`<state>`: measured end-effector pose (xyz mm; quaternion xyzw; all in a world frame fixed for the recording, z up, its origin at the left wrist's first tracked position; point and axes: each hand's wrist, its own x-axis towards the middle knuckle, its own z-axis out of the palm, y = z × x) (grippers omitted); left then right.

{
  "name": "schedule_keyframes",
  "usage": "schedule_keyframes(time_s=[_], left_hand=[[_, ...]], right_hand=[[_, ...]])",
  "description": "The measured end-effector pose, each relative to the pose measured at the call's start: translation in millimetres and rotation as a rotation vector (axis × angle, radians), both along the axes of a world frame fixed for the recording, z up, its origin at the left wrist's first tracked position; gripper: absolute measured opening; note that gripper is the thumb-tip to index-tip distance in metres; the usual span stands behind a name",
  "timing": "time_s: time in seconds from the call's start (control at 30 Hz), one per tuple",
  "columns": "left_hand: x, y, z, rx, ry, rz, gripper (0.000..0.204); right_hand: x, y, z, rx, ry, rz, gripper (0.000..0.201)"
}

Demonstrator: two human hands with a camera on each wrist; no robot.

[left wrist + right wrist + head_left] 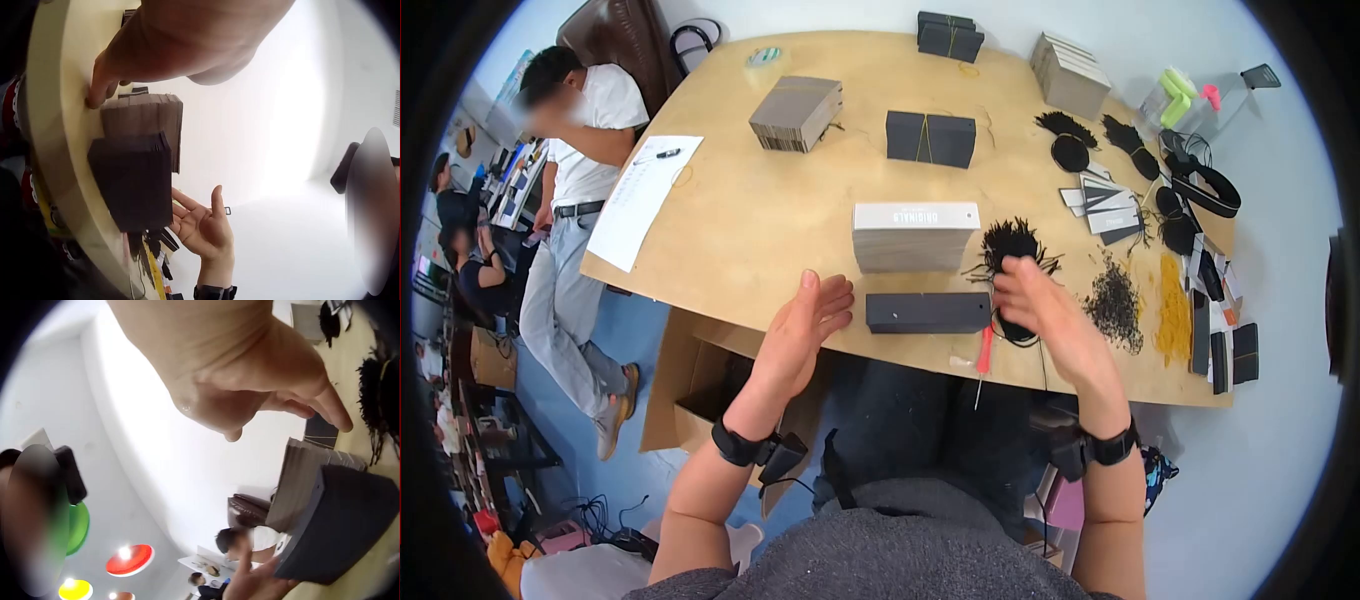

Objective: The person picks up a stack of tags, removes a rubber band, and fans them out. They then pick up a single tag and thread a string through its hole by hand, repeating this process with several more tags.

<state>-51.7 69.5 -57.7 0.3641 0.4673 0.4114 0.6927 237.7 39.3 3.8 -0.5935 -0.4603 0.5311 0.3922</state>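
Head view, and there lay the dark stack (928, 314) by the table's (735, 210) near edge, long axis running left to right between two open hands, the left hand (793, 338) just off its left end, the right hand (1065, 325) seemingly nearer, at its right.

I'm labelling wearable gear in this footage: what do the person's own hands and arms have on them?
The left hand and right hand are bare, without gloves. Each wrist wears a black band with a small, dark, boxy device; a thin black cable trails from the left device. The forearms are uncovered, below a speckled dark grey top.
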Motion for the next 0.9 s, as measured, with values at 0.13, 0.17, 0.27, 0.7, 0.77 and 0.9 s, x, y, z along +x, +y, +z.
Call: schedule_keyframes(time_s=[0.13,0.17,0.27,0.7,0.77,0.9], left_hand=[[20,-31,1,0.129,0.012,-0.005,0.075],[24,-36,1,0.152,0.012,-0.016,0.072],[27,-49,0,0.172,-0.007,0.017,0.071],[-2,66,-14,0.583,0.553,-0.248,0.085],[7,72,-18,0.664,0.554,-0.234,0.076],[11,65,-19,0.578,0.576,-0.266,0.061]], right_hand=[[-7,-17,-25,-0.057,0.118,0.095,0.068],[-8,-17,-27,-0.059,0.077,0.096,0.067],[-7,-16,-29,-0.056,0.066,0.121,0.066],[18,96,-32,0.256,-0.241,0.378,0.057],[17,108,-40,0.212,-0.257,0.465,0.056],[10,104,-27,0.071,-0.296,0.58,0.049]])
